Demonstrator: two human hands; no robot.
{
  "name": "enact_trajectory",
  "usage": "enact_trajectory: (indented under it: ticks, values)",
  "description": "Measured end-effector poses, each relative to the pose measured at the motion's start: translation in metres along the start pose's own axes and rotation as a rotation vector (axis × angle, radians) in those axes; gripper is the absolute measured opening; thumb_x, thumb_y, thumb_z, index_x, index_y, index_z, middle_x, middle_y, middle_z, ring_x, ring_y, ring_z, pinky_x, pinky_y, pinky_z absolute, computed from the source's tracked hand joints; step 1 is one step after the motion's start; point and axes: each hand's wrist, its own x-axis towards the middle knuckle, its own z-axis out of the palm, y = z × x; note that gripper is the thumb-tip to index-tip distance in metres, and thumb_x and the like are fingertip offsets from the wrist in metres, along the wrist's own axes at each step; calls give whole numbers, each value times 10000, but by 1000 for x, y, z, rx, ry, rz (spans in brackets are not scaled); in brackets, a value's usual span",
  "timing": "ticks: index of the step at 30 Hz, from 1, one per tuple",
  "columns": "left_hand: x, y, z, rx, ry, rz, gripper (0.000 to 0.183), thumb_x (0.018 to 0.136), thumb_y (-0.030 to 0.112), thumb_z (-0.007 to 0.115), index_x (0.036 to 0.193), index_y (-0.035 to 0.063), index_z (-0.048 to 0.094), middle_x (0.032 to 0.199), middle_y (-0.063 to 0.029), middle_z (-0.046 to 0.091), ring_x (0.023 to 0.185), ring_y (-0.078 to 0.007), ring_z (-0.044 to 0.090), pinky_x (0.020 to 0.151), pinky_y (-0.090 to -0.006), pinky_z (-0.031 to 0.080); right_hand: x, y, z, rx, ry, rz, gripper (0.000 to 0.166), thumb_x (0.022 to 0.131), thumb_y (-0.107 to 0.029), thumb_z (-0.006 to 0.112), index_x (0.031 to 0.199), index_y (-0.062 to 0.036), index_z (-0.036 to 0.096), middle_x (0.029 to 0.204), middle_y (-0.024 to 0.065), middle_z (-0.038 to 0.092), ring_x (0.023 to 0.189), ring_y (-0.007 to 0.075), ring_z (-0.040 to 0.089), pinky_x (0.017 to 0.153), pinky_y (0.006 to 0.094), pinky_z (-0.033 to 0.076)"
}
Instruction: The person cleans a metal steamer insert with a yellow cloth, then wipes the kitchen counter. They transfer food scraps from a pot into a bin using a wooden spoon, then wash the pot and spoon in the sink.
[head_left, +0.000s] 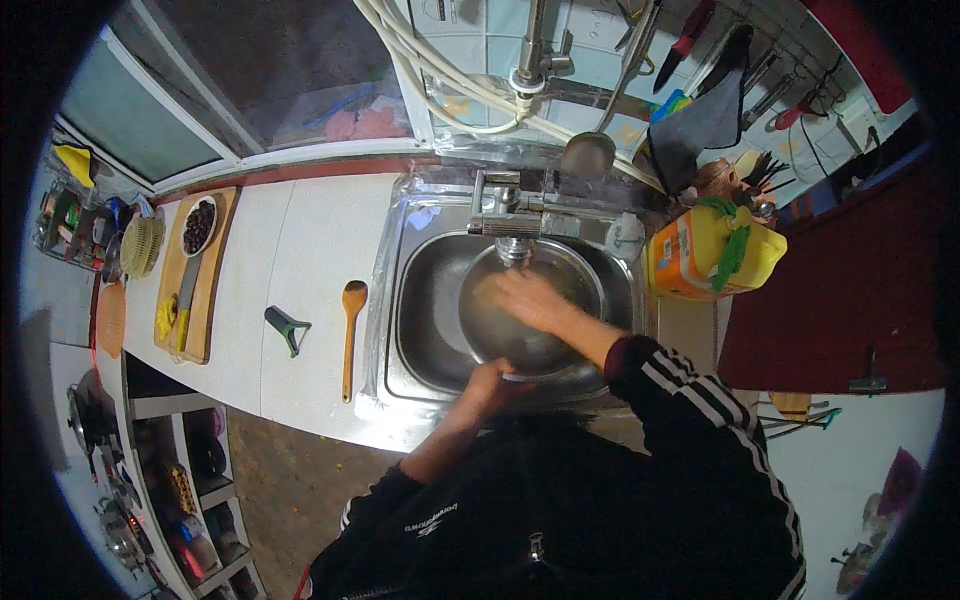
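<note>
A round stainless steel bowl (589, 281) sits in the steel sink (420, 315), partly under the faucet (510, 225). My left hand (491, 384) grips the bowl's near rim, with the fingers partly hidden at its edge. Inside the bowl, just below the spout, is my right hand (529, 298). Its fingertips are blurred by motion or water, so whether they hold anything does not show. The bowl's contents look hazy and cannot be made out.
Left of the sink lie a wooden spoon (349, 337) and a peeler (287, 328). Farther left, a cutting board (201, 319) carries a knife (189, 289) and a dish of dark pieces (199, 225). A yellow jug (690, 251) stands to the right; a ladle (589, 154) hangs behind.
</note>
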Motion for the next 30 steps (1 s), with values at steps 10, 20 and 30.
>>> enact_trajectory:
  ticks: [10, 20, 30]
  values:
    - [-12, 15, 3, -7, 143, 53, 233, 660, 59, 445, 880, -5, 491, 853, -139, 509, 696, -280, 505, 711, -440, 469, 1, 25, -54, -6, -127, 190, 188, 746, -180, 513, 890, -95, 599, 807, 69, 597, 813, 234, 577, 794, 383, 403]
    - [14, 9, -2, 59, 187, 94, 205, 698, 62, 449, 884, -4, 501, 922, -137, 516, 804, -291, 529, 705, -438, 486, -38, -27, -39, 347, -735, 158, 356, 823, -385, 437, 964, -91, 580, 945, 159, 600, 865, 338, 583, 711, 457, 460]
    - [-17, 8, -3, 143, -45, -2, 422, 718, 88, 456, 1123, -21, 409, 1135, -167, 431, 1049, -353, 438, 800, -485, 486, 24, -26, 1, 343, -158, 18, 181, 769, -186, 480, 900, -75, 534, 907, 147, 504, 780, 326, 559, 633, 408, 472]
